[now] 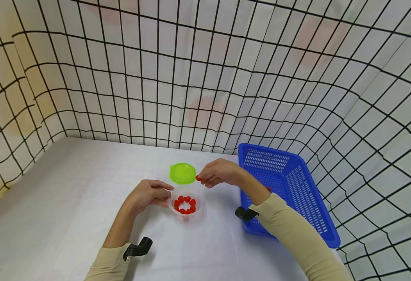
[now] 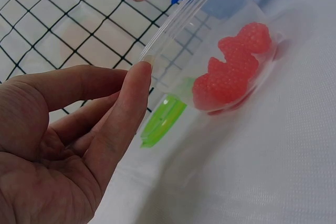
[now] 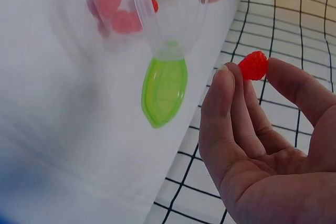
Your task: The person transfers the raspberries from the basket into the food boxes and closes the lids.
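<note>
A clear plastic tub (image 1: 197,207) stands on the white table, with several red raspberries (image 1: 192,201) in a ring on its bottom. My left hand (image 1: 151,195) pinches the tub's rim from the left between thumb and fingers. Held up in my right hand (image 1: 220,172) is a single raspberry (image 3: 254,65), pinched between thumb and fingertips, to the upper right of the tub. Just behind the tub lies a bright green lid (image 1: 182,173), flat on the table.
A blue plastic basket (image 1: 305,187) stands on the right, under my right forearm, with a bit of red (image 1: 268,189) inside it. Black wire grid (image 1: 170,84) over pale cloth rises behind the table and at both sides.
</note>
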A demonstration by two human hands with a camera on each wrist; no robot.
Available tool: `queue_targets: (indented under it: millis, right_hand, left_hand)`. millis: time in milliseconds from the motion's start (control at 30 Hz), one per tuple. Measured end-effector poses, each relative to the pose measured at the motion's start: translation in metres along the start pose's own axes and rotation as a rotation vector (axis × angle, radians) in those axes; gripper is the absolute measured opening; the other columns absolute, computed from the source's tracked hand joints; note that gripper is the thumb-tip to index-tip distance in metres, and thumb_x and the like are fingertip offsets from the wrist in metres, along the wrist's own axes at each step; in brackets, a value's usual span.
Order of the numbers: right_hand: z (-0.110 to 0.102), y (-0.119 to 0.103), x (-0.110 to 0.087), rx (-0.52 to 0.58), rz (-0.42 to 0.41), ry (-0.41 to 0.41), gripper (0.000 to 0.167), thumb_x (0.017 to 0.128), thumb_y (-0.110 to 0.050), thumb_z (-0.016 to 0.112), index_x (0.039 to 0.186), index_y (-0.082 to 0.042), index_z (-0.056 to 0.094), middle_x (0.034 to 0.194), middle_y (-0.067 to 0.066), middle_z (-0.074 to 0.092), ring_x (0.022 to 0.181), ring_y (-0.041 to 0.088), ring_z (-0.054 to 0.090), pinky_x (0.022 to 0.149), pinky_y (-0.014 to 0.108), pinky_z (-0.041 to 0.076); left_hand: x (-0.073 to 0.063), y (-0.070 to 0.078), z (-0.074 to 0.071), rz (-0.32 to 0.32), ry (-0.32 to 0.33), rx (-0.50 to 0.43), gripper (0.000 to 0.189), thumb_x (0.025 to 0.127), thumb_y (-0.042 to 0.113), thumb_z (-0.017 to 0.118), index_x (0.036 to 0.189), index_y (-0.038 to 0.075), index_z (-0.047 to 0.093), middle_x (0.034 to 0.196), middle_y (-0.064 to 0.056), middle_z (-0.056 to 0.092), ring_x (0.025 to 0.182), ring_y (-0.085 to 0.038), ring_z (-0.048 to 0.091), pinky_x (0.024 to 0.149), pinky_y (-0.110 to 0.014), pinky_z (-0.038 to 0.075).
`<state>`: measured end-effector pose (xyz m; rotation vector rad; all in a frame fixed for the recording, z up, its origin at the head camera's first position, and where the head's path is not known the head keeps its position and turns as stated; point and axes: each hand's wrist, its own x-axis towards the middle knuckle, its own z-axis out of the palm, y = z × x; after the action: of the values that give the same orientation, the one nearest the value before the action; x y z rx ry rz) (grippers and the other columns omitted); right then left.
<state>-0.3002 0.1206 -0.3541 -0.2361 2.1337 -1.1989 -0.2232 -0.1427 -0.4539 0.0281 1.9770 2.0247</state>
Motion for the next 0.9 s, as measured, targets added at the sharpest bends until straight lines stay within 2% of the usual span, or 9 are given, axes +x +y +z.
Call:
queue_targets:
  millis: [133,400,633,900]
  right_hand:
    - [0.01,-0.001,0.004,-0.03,0.003,-0.036,0.027,0.094,-0.02,0.071,0.11,0.001,0.073,0.105,0.019,0.074,0.102,0.039,0.071,0.084,0.034,0.064]
    - [0.027,0.005,0.011,-0.054,0.025,-0.081,0.024,0.094,-0.018,0.071,0.109,0.0,0.075,0.104,0.018,0.074,0.108,0.043,0.068,0.083,0.032,0.064]
    - [0.035,0.011,0.016,-0.056,0.031,-0.087,0.023,0.093,-0.02,0.072,0.106,-0.001,0.075,0.094,0.01,0.075,0.102,0.039,0.071,0.08,0.031,0.064]
    - [0.039,0.015,0.017,-0.068,0.023,-0.105,0.023,0.093,-0.02,0.071,0.105,-0.001,0.075,0.1,0.015,0.075,0.101,0.039,0.071,0.081,0.031,0.064]
  left_hand:
    - [0.0,-0.001,0.0,0.005,-0.002,0.002,0.032,0.094,0.005,0.063,0.121,-0.013,0.065,0.088,-0.009,0.072,0.074,-0.017,0.069,0.071,-0.033,0.065]
    - [0.001,-0.001,0.0,0.006,0.003,0.018,0.032,0.094,0.005,0.063,0.121,-0.013,0.066,0.088,-0.009,0.071,0.074,-0.017,0.069,0.071,-0.033,0.065]
    - [0.002,-0.001,0.0,0.007,0.006,0.016,0.031,0.094,0.004,0.063,0.12,-0.013,0.066,0.088,-0.01,0.072,0.074,-0.017,0.069,0.071,-0.033,0.065]
    - [0.002,-0.002,-0.001,0.011,-0.001,0.004,0.032,0.093,0.003,0.062,0.121,-0.014,0.065,0.087,-0.009,0.071,0.073,-0.016,0.069,0.071,-0.033,0.065]
